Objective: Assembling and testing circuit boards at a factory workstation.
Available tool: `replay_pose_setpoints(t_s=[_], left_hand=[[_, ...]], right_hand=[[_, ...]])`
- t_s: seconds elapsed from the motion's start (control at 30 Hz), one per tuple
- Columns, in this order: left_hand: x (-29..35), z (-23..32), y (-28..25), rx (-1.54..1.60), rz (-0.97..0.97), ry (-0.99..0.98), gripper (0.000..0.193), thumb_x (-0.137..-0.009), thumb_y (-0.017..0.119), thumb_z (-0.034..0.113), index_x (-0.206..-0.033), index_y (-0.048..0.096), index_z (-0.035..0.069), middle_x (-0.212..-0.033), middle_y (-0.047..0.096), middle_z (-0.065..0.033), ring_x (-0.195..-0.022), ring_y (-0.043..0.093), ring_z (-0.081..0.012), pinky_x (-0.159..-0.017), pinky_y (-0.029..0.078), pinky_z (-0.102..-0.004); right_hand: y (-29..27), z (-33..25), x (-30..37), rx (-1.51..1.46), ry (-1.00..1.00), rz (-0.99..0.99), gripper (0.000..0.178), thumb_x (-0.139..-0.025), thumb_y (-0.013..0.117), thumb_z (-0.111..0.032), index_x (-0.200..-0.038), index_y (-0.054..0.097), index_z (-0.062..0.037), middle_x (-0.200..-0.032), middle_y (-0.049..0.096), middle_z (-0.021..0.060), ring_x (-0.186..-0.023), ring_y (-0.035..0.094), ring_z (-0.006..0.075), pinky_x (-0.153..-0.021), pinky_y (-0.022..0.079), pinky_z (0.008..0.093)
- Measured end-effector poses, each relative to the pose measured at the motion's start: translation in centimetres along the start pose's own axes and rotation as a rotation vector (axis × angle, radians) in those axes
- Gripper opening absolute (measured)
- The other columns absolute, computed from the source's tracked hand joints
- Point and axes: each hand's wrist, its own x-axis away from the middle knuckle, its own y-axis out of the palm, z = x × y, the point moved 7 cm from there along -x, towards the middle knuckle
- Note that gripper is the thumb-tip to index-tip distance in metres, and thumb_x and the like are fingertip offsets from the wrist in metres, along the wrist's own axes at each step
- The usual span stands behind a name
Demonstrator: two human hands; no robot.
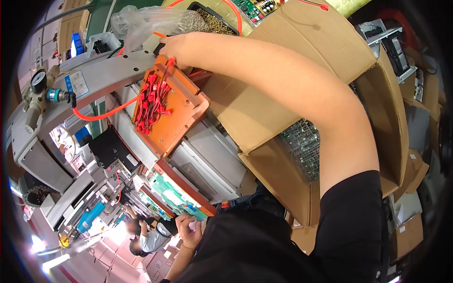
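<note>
Only one view: worn on the head, tilted steeply down and leftward, fisheye-bent at the rim. Very near the right arm, reaching up-frame to the orange tray (172, 111). Beyond the right grip (177, 46), conveyor surface (94, 75); below it, cardboard box (302, 94).

You stood at what was probably an electronics assembly line. A conveyor (198, 155) carried green circuit boards (177, 193). Nearby were an air regulator (40, 89) and cardboard boxes (302, 94).
</note>
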Motion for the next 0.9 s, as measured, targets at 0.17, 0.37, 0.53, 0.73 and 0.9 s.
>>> replay_pose_setpoints(t_s=[0.17,0.37,0.53,0.73,0.9], left_hand=[[1.2,-0.6,-0.3,0.04,0.067,-0.044,0.037,-0.07,0.07,-0.007,-0.103,0.06,0.003,-0.098,0.054,-0.0152,-0.091,0.055,-0.0293,-0.081,0.048,-0.0376],[0.5,0.4,-0.7,-0.015,0.036,0.002,0.034,-0.071,0.069,-0.006,-0.102,0.059,0.003,-0.098,0.053,-0.0149,-0.091,0.055,-0.0291,-0.081,0.047,-0.0374],[0.2,0.9,-0.4,-0.027,0.05,0.016,0.033,-0.072,0.069,-0.006,-0.102,0.058,0.003,-0.099,0.053,-0.0153,-0.09,0.054,-0.0286,-0.081,0.046,-0.0371],[0.1,0.9,0.3,-0.025,-0.019,0.026,0.035,-0.072,0.06,-0.012,-0.104,0.053,0.002,-0.103,0.046,-0.0131,-0.095,0.048,-0.0242,-0.086,0.042,-0.0326],[0.1,0.7,0.8,-0.019,-0.019,0.035,0.035,-0.072,0.059,-0.013,-0.103,0.053,0.002,-0.103,0.046,-0.013,-0.093,0.049,-0.024,-0.085,0.043,-0.0323]], right_hand=[[-1.0,-1.8,1.1,0.214,-0.089,-0.19,0.017,-0.085,0.062,-0.025,-0.096,0.073,-0.021,-0.107,0.068,-0.0008,-0.108,0.06,0.017,-0.104,0.034,0.0365],[0.5,-2.2,0.2,0.265,-0.053,-0.044,0.017,-0.09,0.056,-0.024,-0.096,0.071,-0.022,-0.097,0.071,-0.0016,-0.099,0.064,0.0154,-0.1,0.036,0.0327],[1.7,-0.3,-1.7,0.128,-0.068,0.002,0.022,-0.09,0.054,-0.028,-0.096,0.068,-0.0119,-0.091,0.072,0.0083,-0.098,0.067,0.027,-0.09,0.045,0.0397],[-4.7,3.1,1.4,-0.368,0.164,0.528,0.024,-0.091,0.053,-0.016,-0.11,0.056,-0.0016,-0.097,0.067,0.0221,-0.097,0.063,0.0426,-0.081,0.051,0.0491],[-6.2,6.6,1.0,-0.695,0.313,0.784,0.026,-0.093,0.054,-0.015,-0.114,0.057,-0.0006,-0.1,0.067,0.0226,-0.091,0.064,0.0427,-0.079,0.051,0.0464]])
